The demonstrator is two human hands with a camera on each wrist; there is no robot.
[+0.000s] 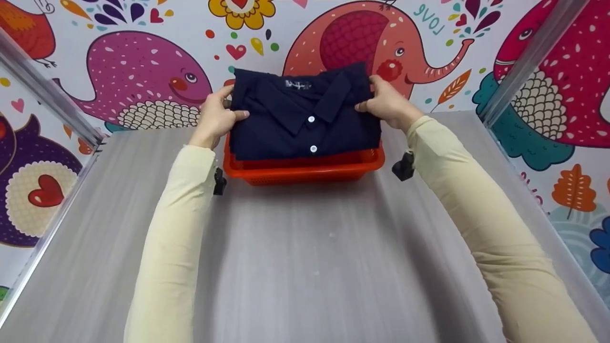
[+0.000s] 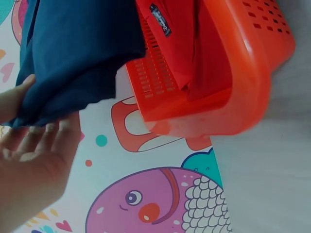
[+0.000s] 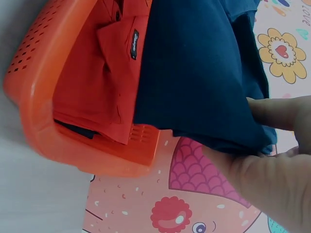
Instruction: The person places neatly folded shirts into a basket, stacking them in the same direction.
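Observation:
A folded navy shirt [image 1: 281,124] with a collar and white buttons is held up over the orange plastic basket [image 1: 305,174]. My left hand [image 1: 217,116] pinches its left edge, thumb on the front and fingers behind. On the opposite edge my right hand [image 1: 386,102] grips the cloth between thumb and fingers. Both wrist views show the navy shirt raised above the basket. Inside the basket lies a folded red shirt [image 2: 182,43] with a dark label, and the right wrist view shows a dark strip of cloth [image 3: 75,129] under that red shirt.
The basket stands on a grey wood-grain table [image 1: 295,257] against a back wall [image 1: 257,57] printed with cartoon animals. Metal frame posts [image 1: 529,66] rise at the table's far corners. Small black devices [image 1: 404,166] are strapped at both wrists.

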